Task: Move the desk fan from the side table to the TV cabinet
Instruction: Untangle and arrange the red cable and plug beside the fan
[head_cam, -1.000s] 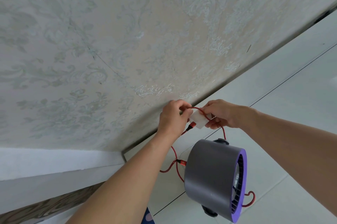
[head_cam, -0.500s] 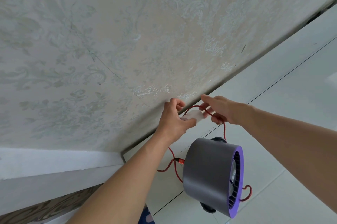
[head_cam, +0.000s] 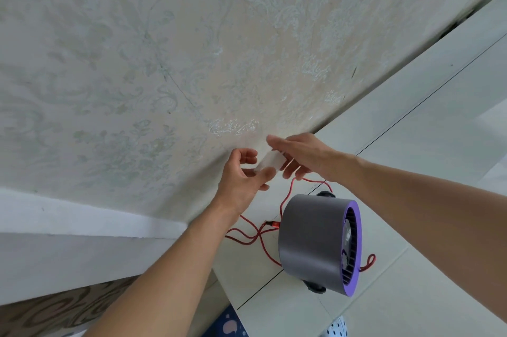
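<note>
The desk fan [head_cam: 315,243], grey with a purple front ring, stands on its side feet on the white cabinet top [head_cam: 428,161], facing right. Its red cable [head_cam: 256,237] loops behind it and rises to a white plug [head_cam: 270,161] held up near the wall. My right hand [head_cam: 304,155] reaches over the plug, with its lower fingers around the plug's right end. My left hand [head_cam: 242,174] is just left of the plug with fingers spread and the thumb tip touching its lower end. The plug is blurred.
A wall with pale floral wallpaper [head_cam: 192,62] rises right behind the cabinet top. A white ledge [head_cam: 68,229] runs along the lower left, with patterned brown flooring [head_cam: 55,314] beneath. Dark seams cross the cabinet surface.
Both hands and the white plug have risen toward the wall. My left hand has spread open from its grip, and my right hand has come over the plug. The fan has stayed put.
</note>
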The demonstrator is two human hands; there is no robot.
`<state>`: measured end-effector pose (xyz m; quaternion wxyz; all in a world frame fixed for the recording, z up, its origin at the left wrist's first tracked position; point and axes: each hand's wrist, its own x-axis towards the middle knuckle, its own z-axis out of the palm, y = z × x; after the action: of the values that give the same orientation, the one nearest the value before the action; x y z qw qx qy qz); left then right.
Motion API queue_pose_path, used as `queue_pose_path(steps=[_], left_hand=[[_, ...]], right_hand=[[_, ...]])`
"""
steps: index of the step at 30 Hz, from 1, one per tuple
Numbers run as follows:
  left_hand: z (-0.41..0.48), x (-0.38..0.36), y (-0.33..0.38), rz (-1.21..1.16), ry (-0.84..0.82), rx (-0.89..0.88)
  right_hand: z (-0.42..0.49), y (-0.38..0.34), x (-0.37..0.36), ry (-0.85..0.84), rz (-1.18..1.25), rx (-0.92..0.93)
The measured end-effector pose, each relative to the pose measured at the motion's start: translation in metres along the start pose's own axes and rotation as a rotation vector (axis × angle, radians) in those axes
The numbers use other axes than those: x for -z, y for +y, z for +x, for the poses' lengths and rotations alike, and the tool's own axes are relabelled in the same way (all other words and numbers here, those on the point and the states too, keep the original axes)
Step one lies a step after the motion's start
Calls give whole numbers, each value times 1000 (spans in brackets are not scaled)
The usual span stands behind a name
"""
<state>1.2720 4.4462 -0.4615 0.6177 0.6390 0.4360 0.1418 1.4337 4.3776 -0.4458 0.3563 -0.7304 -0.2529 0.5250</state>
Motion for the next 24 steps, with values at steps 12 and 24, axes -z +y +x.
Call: queue_pose_path(steps=[12,24], left_hand=[[-46,35,-16,192,120,-48],[-125,37,-80,64,67,469]], right_hand=[[-27,-24,-43,226,34,41],[-40,-18,-53,231,8,33]])
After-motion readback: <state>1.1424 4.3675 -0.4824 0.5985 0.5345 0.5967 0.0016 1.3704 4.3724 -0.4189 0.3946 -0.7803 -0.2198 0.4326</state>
